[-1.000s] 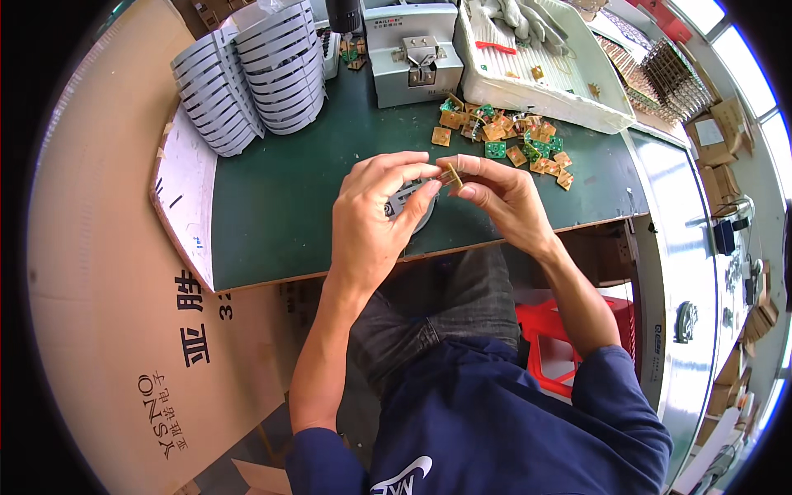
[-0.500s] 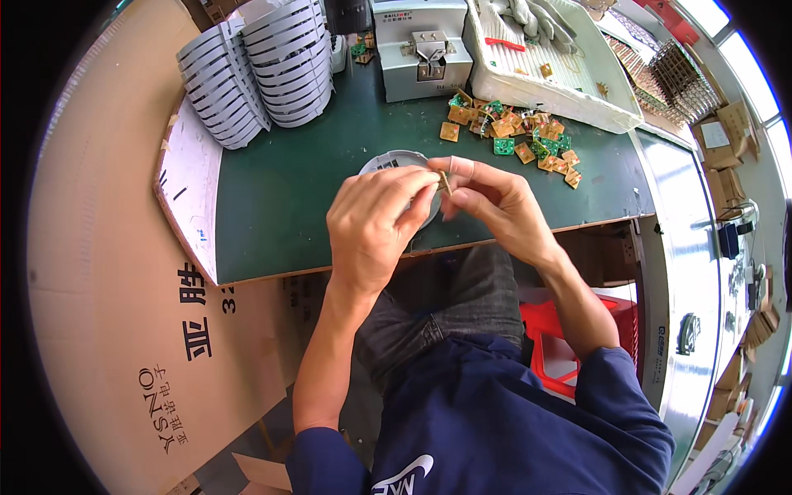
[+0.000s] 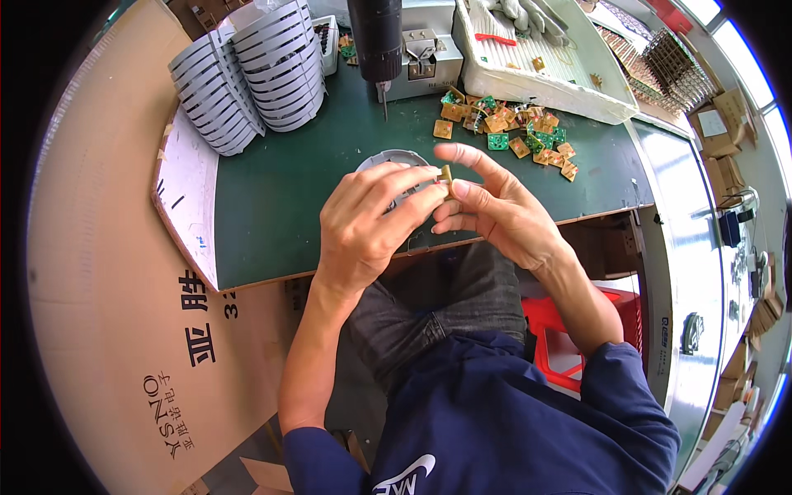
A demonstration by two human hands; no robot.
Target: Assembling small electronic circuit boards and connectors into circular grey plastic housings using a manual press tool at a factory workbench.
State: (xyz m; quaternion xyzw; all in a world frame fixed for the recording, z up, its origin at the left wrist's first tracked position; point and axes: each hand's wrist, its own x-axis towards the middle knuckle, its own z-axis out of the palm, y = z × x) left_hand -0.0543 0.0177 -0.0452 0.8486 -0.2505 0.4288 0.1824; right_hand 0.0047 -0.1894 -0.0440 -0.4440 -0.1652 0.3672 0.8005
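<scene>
Over the green bench near its front edge, my left hand [image 3: 363, 216] pinches a small tan circuit board [image 3: 446, 173], seen nearly edge-on. The thumb of my right hand [image 3: 507, 205] presses the board's near end, its index finger lifted clear and the other fingers curled below; their grip is partly hidden. Beneath my left hand lies a round grey plastic housing [image 3: 386, 157], mostly covered by the fingers. A black electric screwdriver [image 3: 375, 41] hangs bit-down beyond the hands.
Loose tan and green circuit boards [image 3: 499, 124] lie in a heap at the back right. Behind them stands a white tray [image 3: 577, 95] with gloves and a red-handled tool. A grey metal machine [image 3: 437, 70] is beside it. Stacked grey housings [image 3: 276, 70] stand at the left.
The screwdriver now hangs further into view in front of the machine. My right index finger has lifted off the board, and the right fingers have spread. The board has turned slightly.
</scene>
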